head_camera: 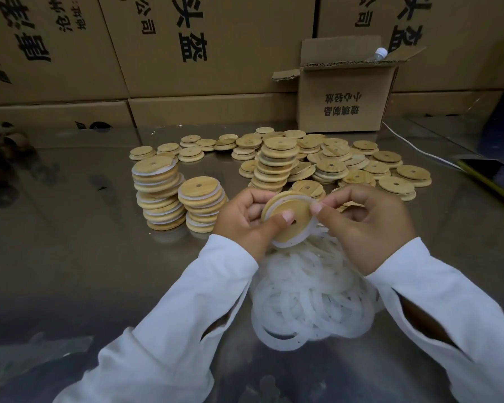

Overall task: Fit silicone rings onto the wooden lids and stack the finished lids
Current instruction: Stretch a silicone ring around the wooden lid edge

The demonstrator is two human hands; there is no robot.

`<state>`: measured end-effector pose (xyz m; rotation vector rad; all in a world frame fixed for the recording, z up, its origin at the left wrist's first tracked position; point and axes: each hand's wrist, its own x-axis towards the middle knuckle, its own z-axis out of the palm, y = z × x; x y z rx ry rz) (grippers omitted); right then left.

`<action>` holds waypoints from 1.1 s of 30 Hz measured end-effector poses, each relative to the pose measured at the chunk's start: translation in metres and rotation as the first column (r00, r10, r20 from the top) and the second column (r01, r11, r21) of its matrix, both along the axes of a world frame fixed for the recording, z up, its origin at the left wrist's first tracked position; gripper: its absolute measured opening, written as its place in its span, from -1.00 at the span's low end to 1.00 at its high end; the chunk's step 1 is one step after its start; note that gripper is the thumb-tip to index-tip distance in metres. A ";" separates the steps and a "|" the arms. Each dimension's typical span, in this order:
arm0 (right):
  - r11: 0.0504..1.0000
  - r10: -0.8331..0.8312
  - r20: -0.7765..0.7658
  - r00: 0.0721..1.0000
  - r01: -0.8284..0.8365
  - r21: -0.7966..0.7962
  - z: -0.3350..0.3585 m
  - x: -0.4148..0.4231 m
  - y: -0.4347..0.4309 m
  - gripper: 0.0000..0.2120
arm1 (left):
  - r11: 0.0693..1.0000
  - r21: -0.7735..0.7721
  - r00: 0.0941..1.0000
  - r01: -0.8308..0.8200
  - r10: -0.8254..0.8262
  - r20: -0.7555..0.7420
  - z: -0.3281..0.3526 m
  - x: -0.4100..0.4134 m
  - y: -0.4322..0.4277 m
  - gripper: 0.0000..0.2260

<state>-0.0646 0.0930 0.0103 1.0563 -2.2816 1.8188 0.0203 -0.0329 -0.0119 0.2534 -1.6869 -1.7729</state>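
Observation:
My left hand grips a round wooden lid with a centre hole, thumb pressed on its face. A white silicone ring sits partly around the lid's rim. My right hand pinches the ring at the lid's right edge. Below my hands lies a heap of loose white silicone rings. Two stacks of ringed lids stand to the left, a taller stack and a shorter stack. Behind, a spread of bare wooden lids covers the table, with one tall bare-lid stack in it.
A shiny metal table carries everything. A small open cardboard box with a bottle in it stands at the back right. Large cardboard cartons wall off the back. A white cable and a dark flat object lie at right.

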 end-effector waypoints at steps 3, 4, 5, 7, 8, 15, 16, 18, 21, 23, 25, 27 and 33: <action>0.999 0.051 0.104 0.993 -0.049 -0.024 0.004 -0.002 0.002 -0.86 | 0.999 0.027 1.000 0.022 -0.021 -0.011 0.002 0.001 -0.001 -0.83; 0.998 0.063 0.123 0.990 -0.061 -0.025 0.005 -0.002 0.003 -0.86 | 0.998 0.050 0.999 0.035 -0.034 -0.019 0.002 0.001 -0.001 -0.82; 0.997 0.077 0.138 0.987 -0.074 -0.025 0.006 -0.002 0.003 -0.87 | 0.995 0.081 0.998 0.052 -0.049 -0.029 0.003 0.001 -0.001 -0.79; 0.995 0.101 0.157 0.982 -0.098 -0.028 0.008 -0.003 0.004 -0.88 | 0.982 0.168 0.996 0.087 -0.079 -0.052 0.003 0.001 -0.001 -0.73; 0.994 0.111 0.161 0.981 -0.108 -0.030 0.008 -0.003 0.004 -0.88 | 0.970 0.221 0.994 0.102 -0.089 -0.068 0.002 0.001 0.000 -0.72; 0.997 0.076 0.077 0.994 -0.075 -0.012 0.006 0.000 0.003 -0.85 | 0.905 0.409 0.993 0.112 -0.083 -0.088 0.000 -0.002 0.005 -0.76; 0.998 0.063 0.066 0.996 -0.063 -0.007 0.004 -0.001 0.002 -0.85 | 0.915 0.390 0.994 0.101 -0.077 -0.077 -0.001 -0.002 0.005 -0.79; 0.999 0.046 0.050 0.998 -0.046 -0.002 0.002 -0.001 0.002 -0.86 | 0.941 0.330 0.996 0.077 -0.059 -0.063 0.000 -0.002 0.005 -0.80; 0.999 0.027 0.040 0.999 -0.026 -0.019 -0.001 -0.002 0.001 -0.87 | 0.968 0.249 0.999 0.027 -0.017 -0.040 0.000 -0.002 0.004 -0.83; 0.999 0.012 0.047 0.999 -0.010 -0.033 -0.004 -0.001 0.000 -0.91 | 0.973 0.232 1.000 -0.012 0.016 -0.017 0.000 -0.003 0.005 -0.85; 0.999 -0.008 0.044 0.999 0.010 -0.045 -0.006 0.001 -0.002 -0.92 | 0.971 0.231 0.998 -0.060 0.062 -0.005 -0.001 -0.004 0.004 -0.86; 0.998 -0.043 0.013 0.999 0.043 -0.040 -0.008 0.003 -0.003 -0.93 | 0.966 0.251 0.997 -0.070 0.077 -0.017 0.000 -0.004 0.003 -0.85; 0.994 -0.109 -0.096 0.989 0.105 -0.039 -0.006 0.001 -0.002 -0.93 | 0.973 0.224 0.998 0.055 -0.051 -0.023 -0.001 -0.003 0.004 -0.67</action>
